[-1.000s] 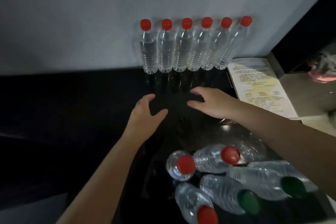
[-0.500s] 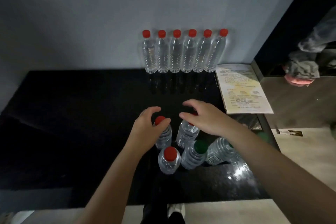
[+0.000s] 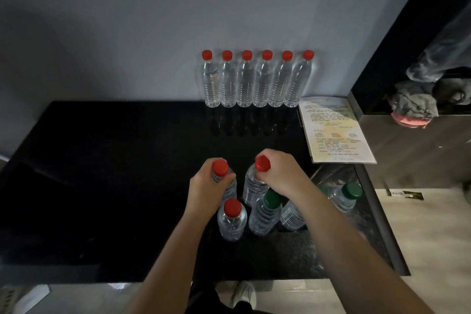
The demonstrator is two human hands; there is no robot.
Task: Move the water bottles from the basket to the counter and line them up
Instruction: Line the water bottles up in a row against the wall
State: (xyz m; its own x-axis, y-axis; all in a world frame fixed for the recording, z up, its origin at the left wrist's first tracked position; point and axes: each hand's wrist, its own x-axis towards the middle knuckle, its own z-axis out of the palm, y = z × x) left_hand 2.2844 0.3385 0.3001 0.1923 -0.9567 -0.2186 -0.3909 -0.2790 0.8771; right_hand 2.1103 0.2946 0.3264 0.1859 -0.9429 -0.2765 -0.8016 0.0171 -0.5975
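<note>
Reaching across the black surface (image 3: 102, 173) in the head view, a person takes two bottles at once. The left hand (image 3: 207, 191) has its grip curled round the neck of a red-capped bottle (image 3: 220, 168), just under the cap. The right hand (image 3: 283, 176) has its grip closed over the top of a second red-capped bottle (image 3: 252, 186) just beside it. Both bottles are upright near the front middle of the surface. Nearer the person stand a third red-capped bottle (image 3: 232, 219) and a green-capped bottle (image 3: 265, 211), close together. The other green-capped bottle (image 3: 342, 197) sits farther right, near the surface's edge. At the back, a row of six bottles (image 3: 257, 79) with red caps stands shoulder to shoulder against the grey wall (image 3: 127, 33). A printed sheet (image 3: 334, 130) lies just right of the row.
</note>
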